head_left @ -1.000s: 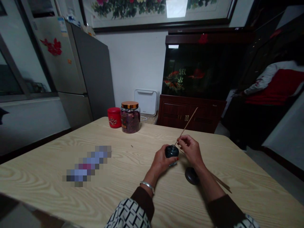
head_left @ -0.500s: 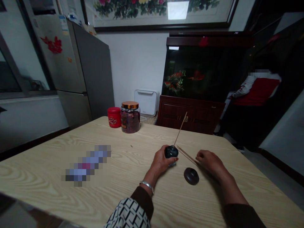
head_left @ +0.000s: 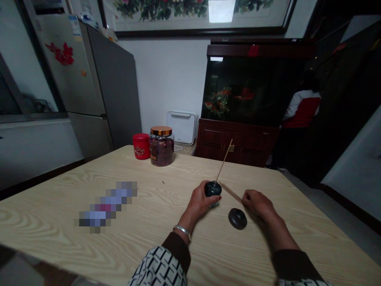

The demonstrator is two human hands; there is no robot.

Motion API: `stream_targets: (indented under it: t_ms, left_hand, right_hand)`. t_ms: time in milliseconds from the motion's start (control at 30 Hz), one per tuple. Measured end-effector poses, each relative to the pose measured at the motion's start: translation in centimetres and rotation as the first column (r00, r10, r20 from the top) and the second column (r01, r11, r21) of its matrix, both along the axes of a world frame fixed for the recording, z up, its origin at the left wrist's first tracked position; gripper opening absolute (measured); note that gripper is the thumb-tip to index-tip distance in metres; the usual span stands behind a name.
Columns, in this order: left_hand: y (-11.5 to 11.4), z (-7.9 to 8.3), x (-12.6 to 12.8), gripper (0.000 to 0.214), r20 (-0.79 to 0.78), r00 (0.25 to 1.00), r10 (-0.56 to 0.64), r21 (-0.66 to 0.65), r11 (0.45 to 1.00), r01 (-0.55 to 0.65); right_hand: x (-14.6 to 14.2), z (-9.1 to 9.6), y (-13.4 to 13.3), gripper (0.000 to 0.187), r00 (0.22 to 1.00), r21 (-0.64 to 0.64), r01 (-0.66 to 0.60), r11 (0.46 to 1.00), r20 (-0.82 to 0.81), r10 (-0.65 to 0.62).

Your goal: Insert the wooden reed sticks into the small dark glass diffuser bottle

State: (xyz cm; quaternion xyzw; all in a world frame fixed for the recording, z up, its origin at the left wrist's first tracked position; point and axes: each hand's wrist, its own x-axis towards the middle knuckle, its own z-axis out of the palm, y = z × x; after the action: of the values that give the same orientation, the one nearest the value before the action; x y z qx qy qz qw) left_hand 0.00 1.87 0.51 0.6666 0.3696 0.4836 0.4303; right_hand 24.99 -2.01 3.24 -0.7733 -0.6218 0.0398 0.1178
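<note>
My left hand (head_left: 199, 200) is wrapped round a small, dark, glossy reed diffuser bottle (head_left: 213, 189) on the table. One thin wooden reed stick (head_left: 224, 161) stands tilted in the bottle's mouth. Just right of the bottle, a few more thin reed sticks (head_left: 230, 192) lie slanting towards my right hand (head_left: 257, 204). That hand is closed, its fingertips pinched at the near end of these sticks. Between the two hands a dark round lid (head_left: 237, 219) with a raised centre rests on the wood.
A wooden table (head_left: 166, 238) carries a red canister (head_left: 141, 146) and a jar (head_left: 161, 147) with a copper lid at the back. A blurred-out long item (head_left: 107, 206) lies at left. Behind stand a fridge (head_left: 116, 91) and fish tank (head_left: 238, 87). A person (head_left: 302, 111) is at the far right.
My right hand has moved slightly left, closer in on the loose sticks. The left hand still grips the bottle. The person in the background has moved left and farther off.
</note>
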Motion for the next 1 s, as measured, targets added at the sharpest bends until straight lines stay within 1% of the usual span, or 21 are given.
stream_targets:
  t_ms: [67,100,133,167,200,233,267,300,333,367,400,433,467,533,600,667,700,900,967,1000]
  left_hand:
    - [-0.1,0.1,0.0,0.059,-0.001,1.0,0.002,-0.003,1.0,-0.002]
    - [-0.1,0.1,-0.1,0.059,-0.001,1.0,0.003,-0.001,1.0,-0.003]
    - [-0.1,0.1,-0.1,0.059,0.0,1.0,0.003,0.0,1.0,-0.003]
    - [0.0,0.1,-0.1,0.059,-0.001,1.0,0.003,0.003,1.0,-0.003]
    - [0.0,0.1,-0.1,0.059,-0.001,1.0,0.005,0.005,1.0,-0.005]
    - [0.0,0.0,-0.1,0.06,-0.001,1.0,0.008,0.006,1.0,-0.008]
    - [0.1,-0.1,-0.1,0.06,-0.002,1.0,0.01,0.005,1.0,-0.01]
    - [0.1,-0.1,-0.1,0.06,-0.002,1.0,0.012,0.003,1.0,-0.012]
    - [0.1,-0.2,-0.1,0.06,-0.001,1.0,0.013,0.001,1.0,-0.013]
    - [0.1,-0.3,-0.1,0.06,0.0,1.0,0.011,0.001,1.0,-0.011]
    - [0.2,-0.3,-0.1,0.06,0.004,1.0,0.006,0.003,1.0,-0.006]
    - [0.2,-0.4,-0.1,0.06,0.006,1.0,0.001,0.007,1.0,-0.001]
    - [0.2,-0.4,-0.1,0.06,0.008,1.0,0.0,0.01,1.0,0.0]
    - [0.3,-0.5,0.0,0.061,0.007,1.0,0.002,0.016,1.0,-0.002]
    - [0.3,-0.6,0.0,0.061,0.004,1.0,0.007,0.017,1.0,-0.007]
    - [0.4,-0.6,0.0,0.06,0.008,1.0,0.004,0.015,1.0,-0.004]
    - [0.4,-0.6,0.0,0.06,0.012,1.0,0.001,0.015,1.0,-0.001]
    - [0.2,-0.3,-0.1,0.059,0.029,1.0,-0.004,0.003,1.0,0.004]
    - [0.1,-0.2,-0.1,0.059,0.026,1.0,-0.004,0.006,1.0,0.004]
    - [0.1,-0.1,-0.1,0.059,0.022,1.0,-0.004,0.007,1.0,0.004]
  right_hand:
    - [0.3,0.4,-0.1,0.015,0.999,0.04,0.014,0.999,-0.042,-0.013]
    - [0.5,0.9,-0.2,0.014,0.997,0.087,0.028,0.996,-0.078,-0.021]
    - [0.8,1.4,-0.3,0.014,0.991,0.16,0.046,0.986,-0.133,-0.024]
    - [1.0,2.1,-0.4,0.014,0.977,0.259,0.069,0.963,-0.215,-0.012]
    - [1.0,2.9,-0.4,0.014,0.945,0.376,0.113,0.92,-0.325,0.017]
    - [0.9,3.7,-0.5,0.015,0.887,0.489,0.182,0.853,-0.457,0.072]
    - [0.6,4.6,-0.5,0.018,0.794,0.573,0.273,0.773,-0.588,0.155]
    - [0.0,5.4,-0.5,0.023,0.674,0.612,0.374,0.696,-0.695,0.249]
    - [-0.8,6.0,-0.5,0.027,0.546,0.616,0.465,0.636,-0.765,0.342]
    - [-1.8,6.5,-0.5,0.03,0.432,0.603,0.533,0.593,-0.797,0.422]
    - [-2.8,6.8,-0.4,0.033,0.348,0.591,0.576,0.565,-0.803,0.484]
    - [-3.9,7.0,-0.3,0.034,0.297,0.589,0.598,0.543,-0.793,0.532]
    - [-4.9,7.0,0.0,0.035,0.276,0.596,0.611,0.521,-0.777,0.566]
    - [-6.4,6.8,0.6,0.034,0.286,0.627,0.62,0.471,-0.74,0.609]
    - [-7.3,6.6,1.4,0.032,0.325,0.666,0.611,0.429,-0.704,0.631]
    - [-7.8,6.4,2.1,0.031,0.365,0.702,0.583,0.409,-0.676,0.641]
    - [-7.9,6.4,2.4,0.03,0.382,0.718,0.564,0.409,-0.665,0.641]
    - [-8.8,6.0,3.2,0.031,0.469,0.768,0.459,0.446,-0.636,0.613]
    - [-9.1,5.5,3.3,0.03,0.481,0.768,0.428,0.476,-0.64,0.6]
    - [-9.2,5.2,3.2,0.03,0.482,0.765,0.404,0.502,-0.644,0.593]
